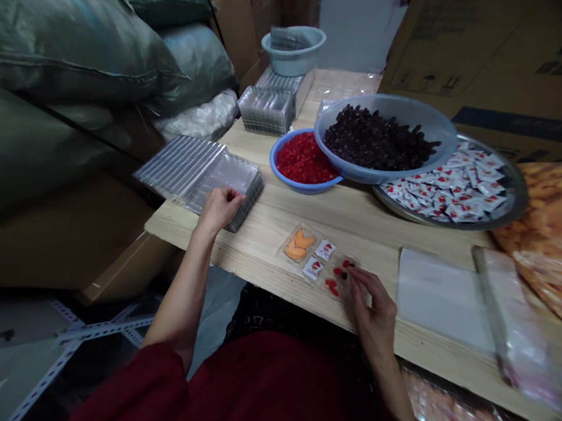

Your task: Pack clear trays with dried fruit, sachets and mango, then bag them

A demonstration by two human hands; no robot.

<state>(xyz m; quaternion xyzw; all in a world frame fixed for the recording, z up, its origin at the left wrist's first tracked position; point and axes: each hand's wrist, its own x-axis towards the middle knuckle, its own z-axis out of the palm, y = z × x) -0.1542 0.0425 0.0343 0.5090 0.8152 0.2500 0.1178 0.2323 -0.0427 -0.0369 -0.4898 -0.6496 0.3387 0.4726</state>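
Observation:
My left hand (220, 208) rests at the near edge of a stack of clear plastic trays (250, 203), its fingers curled together; whatever they pinch, if anything, is hidden. In front of me lies a filled clear tray (279, 252) with compartments. It holds orange dried fruit slices (299, 244), two white printed sachets (325, 249), and red pieces (332, 287) beside dark ones (344, 275). My right hand (374, 300) is at the tray's right end, thumb and fingertips closed over the compartment with the dark pieces. What sits between those fingertips cannot be made out.
A blue bowl of red pieces (305, 161), a larger bowl of dark dried fruit (382, 136) and a metal basin of sachets (467, 188) stand behind. Plastic bags (514, 316) lie right. Farther back are more stacked trays (267, 109) and a pale basin (294, 59).

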